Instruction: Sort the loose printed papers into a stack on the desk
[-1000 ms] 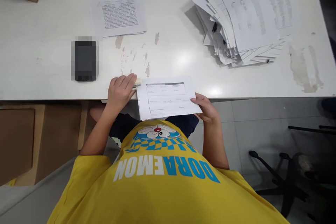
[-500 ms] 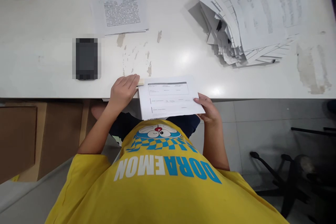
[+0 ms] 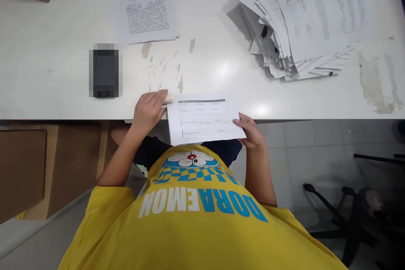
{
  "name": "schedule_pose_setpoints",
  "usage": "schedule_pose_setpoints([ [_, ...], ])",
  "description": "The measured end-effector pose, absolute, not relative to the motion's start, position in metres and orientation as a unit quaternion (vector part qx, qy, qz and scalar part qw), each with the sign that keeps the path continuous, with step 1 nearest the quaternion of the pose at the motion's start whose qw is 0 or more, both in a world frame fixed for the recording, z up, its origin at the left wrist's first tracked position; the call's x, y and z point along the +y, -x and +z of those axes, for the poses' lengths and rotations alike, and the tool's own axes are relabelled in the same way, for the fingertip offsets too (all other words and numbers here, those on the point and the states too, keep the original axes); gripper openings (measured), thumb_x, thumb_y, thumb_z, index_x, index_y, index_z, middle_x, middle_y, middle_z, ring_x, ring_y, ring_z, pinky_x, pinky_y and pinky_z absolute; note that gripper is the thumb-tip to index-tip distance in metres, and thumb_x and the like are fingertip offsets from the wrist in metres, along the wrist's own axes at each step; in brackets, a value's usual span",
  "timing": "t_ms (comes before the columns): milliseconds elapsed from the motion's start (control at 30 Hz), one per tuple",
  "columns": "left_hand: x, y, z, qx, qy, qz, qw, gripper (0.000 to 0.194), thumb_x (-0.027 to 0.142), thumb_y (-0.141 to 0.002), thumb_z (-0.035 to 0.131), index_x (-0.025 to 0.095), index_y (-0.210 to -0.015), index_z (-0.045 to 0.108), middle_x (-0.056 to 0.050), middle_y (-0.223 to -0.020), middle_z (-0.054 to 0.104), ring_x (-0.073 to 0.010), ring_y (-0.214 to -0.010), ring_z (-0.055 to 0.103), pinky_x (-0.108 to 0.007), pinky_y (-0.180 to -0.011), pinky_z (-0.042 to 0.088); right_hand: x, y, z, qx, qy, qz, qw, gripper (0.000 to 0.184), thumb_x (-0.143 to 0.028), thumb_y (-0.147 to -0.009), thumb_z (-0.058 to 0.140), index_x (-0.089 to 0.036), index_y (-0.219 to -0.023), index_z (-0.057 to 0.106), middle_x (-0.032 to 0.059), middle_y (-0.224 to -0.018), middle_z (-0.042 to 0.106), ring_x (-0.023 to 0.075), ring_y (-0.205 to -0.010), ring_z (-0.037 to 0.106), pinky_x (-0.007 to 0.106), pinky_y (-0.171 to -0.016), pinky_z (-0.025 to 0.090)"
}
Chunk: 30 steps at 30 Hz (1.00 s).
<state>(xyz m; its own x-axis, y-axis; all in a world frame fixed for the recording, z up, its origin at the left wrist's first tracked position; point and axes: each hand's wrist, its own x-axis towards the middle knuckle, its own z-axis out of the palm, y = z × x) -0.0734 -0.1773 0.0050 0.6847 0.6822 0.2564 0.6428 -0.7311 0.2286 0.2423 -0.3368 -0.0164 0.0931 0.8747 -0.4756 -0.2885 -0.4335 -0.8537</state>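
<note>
Head view: my left hand (image 3: 148,110) grips a small cream-coloured tool (image 3: 168,99) at the white printed paper's (image 3: 205,124) far-left corner; my right hand (image 3: 251,131) pinches its right edge, beside the white desk's (image 3: 202,25) near edge.

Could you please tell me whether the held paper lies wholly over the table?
Only partly: in this view, the paper crosses the front edge of the table, its lower part beyond it, toward the shirt.

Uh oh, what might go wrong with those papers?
The papers stick out past the edge of the white table, so they might fall if the right hand loosens. The left hand holds a cream tool by their corner; a slip might crumple them. The big paper pile is messy; a bump might make it slide.
</note>
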Motion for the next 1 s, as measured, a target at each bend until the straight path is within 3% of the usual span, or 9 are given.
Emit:
schedule_pose_setpoints([
  [667,-0.18,0.08,-0.005,0.357,-0.902,0.241,-0.029,0.043,0.022,-0.097,0.046,0.012,-0.138,0.054,-0.017,-0.123,0.07,-0.0273,-0.112,0.066,-0.041,-0.093,0.05,-0.336,-0.23,-0.015,-0.187,0.569,0.63,0.494,0.047,-0.045,-0.062,0.087,-0.023,-0.101,0.077,0.008,-0.111,0.078,0.035,-0.112,0.069,0.047,-0.095,0.057],
  [1000,-0.184,0.085,-0.007,0.376,-0.884,0.275,-0.027,0.05,0.016,-0.094,0.048,0.016,-0.144,0.047,-0.013,-0.123,0.071,-0.0264,-0.113,0.066,-0.041,-0.094,0.052,-0.31,-0.262,0.045,-0.313,0.608,0.586,0.434,0.046,-0.049,-0.073,0.081,-0.023,-0.111,0.077,0.0093,-0.11,0.078,0.0329,-0.1,0.073,0.044,-0.084,0.061],
])
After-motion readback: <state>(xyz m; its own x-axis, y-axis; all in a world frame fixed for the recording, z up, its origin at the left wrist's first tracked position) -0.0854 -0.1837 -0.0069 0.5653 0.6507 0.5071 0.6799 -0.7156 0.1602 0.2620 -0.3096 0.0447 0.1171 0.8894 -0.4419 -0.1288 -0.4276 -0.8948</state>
